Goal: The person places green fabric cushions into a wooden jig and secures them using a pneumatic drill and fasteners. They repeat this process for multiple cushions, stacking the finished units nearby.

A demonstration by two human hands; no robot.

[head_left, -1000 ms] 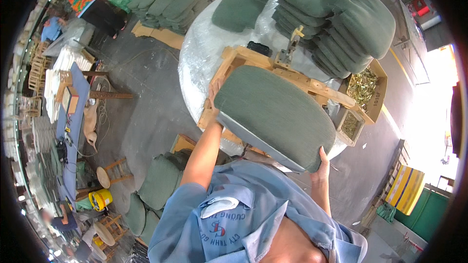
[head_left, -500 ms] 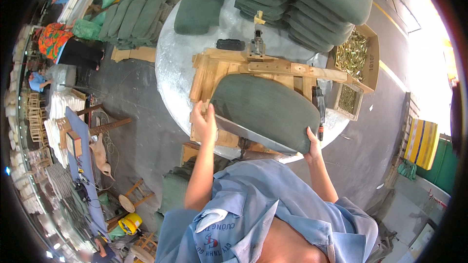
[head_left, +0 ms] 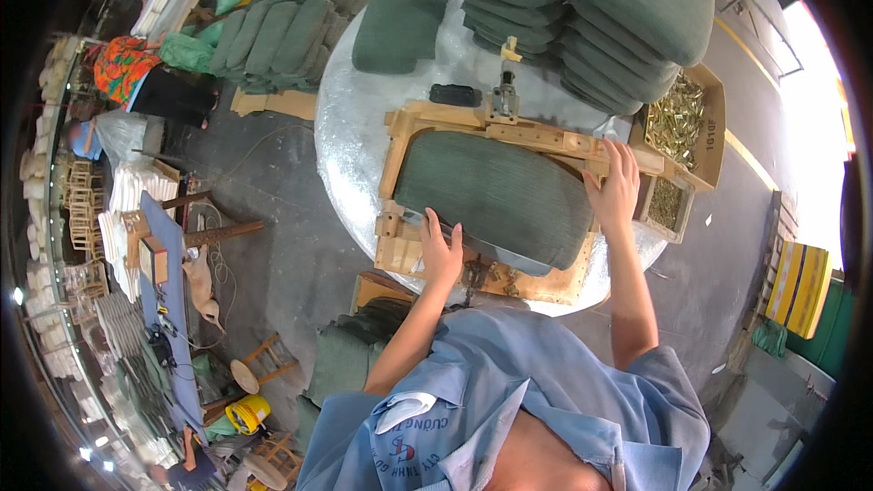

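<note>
A dark green fabric-covered seat pad (head_left: 496, 195) lies within a wooden jig (head_left: 400, 159) on a round table wrapped in shiny film (head_left: 350, 155). My left hand (head_left: 442, 253) rests at the pad's near edge, its fingers spread. My right hand (head_left: 617, 189) is open over the pad's right end, fingertips by the jig's far wooden bar (head_left: 555, 138). Nothing is gripped in either hand. Beyond the pad, a metal toggle clamp (head_left: 503, 102) stands on the jig, next to a small black case (head_left: 455, 95).
Stacks of green pads (head_left: 627, 18) fill the table's far side. At the right stand a carton of brass-coloured hardware (head_left: 675, 118) and a smaller box of small parts (head_left: 665, 200). More pads (head_left: 341, 355) are piled near my left elbow. A person in an orange patterned top (head_left: 127, 68) stands far left.
The pad has gone from tilted in both hands to lying in the jig. My right hand has let go and moved away toward the far bar; my left has slid right along the near edge.
</note>
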